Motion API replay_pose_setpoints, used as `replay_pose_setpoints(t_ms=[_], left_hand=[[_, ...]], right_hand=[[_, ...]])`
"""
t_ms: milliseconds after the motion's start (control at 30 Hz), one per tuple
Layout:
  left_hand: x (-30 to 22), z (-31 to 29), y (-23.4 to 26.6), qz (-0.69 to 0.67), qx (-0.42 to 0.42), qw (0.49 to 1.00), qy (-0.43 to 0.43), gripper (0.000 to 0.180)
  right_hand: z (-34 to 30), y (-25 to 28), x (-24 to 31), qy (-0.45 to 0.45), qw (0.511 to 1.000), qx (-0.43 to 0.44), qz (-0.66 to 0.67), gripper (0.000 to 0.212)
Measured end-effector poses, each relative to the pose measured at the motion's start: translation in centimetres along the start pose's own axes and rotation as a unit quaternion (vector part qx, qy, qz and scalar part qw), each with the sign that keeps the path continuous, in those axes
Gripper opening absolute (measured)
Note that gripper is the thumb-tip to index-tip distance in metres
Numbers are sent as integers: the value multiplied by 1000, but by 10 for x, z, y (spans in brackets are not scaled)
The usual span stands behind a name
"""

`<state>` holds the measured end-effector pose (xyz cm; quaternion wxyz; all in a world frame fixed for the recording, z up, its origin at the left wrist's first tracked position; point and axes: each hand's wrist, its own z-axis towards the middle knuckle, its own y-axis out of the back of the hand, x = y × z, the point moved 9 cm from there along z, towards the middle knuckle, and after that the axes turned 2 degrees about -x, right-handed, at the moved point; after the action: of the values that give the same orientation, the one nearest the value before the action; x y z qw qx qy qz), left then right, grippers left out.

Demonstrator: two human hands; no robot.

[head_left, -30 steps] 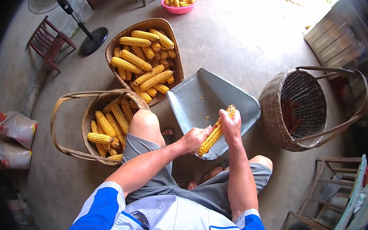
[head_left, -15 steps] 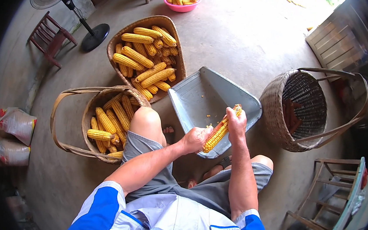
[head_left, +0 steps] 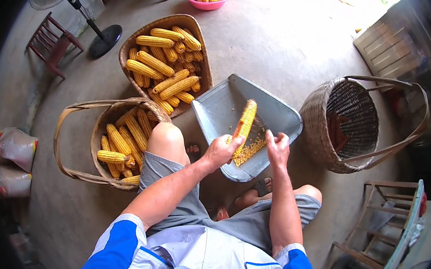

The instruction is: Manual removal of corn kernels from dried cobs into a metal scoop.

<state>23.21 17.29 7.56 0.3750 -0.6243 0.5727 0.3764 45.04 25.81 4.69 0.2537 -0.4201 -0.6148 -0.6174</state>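
Observation:
My left hand (head_left: 219, 151) is closed round the lower end of a yellow corn cob (head_left: 248, 118). The cob stands tilted up over a grey metal scoop-shaped pan (head_left: 218, 106), and a reddish stripe without kernels runs down its left side. My right hand (head_left: 278, 149) is off the cob, at the pan's right side, with thumb and fingers a little apart and nothing visible in them. Loose corn kernels (head_left: 247, 151) lie heaped in the near part of the pan, between my hands. Several more are scattered farther in.
Whole cobs fill a wide basket (head_left: 123, 55) and a handled basket (head_left: 104, 125) on my left. At right stands a handled wicker basket (head_left: 314, 125) with reddish cobs inside. Farther off are a pink basin (head_left: 208, 4) of corn, a fan (head_left: 104, 41) and a chair (head_left: 59, 49).
My right hand has let go of the cob's upper end and moved down. The left hand has tipped the cob more upright. A heap of kernels now shows in the pan.

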Motion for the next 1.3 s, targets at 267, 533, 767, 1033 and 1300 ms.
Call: replay_pose_setpoints(t_ms=[267, 533, 767, 1033, 1300], left_hand=[[-10, -16, -14, 43, 4, 998, -38, 49], [4, -23, -2, 148, -19, 988, -46, 57], [0, -14, -20, 122, 1, 991, -51, 52], [7, -14, -23, 139, 0, 988, -69, 52], [2, -14, -24, 146, 17, 988, -51, 52]], right_hand=[[0, 7, -145, -174, 975, -44, -134, 64], [-42, -36, -170, -297, 940, 48, 160, 44], [-52, -46, -176, -263, 933, 128, 211, 43], [-54, -62, -162, -239, 933, 129, 235, 39], [-56, -27, -181, -270, 924, 51, 265, 44]])
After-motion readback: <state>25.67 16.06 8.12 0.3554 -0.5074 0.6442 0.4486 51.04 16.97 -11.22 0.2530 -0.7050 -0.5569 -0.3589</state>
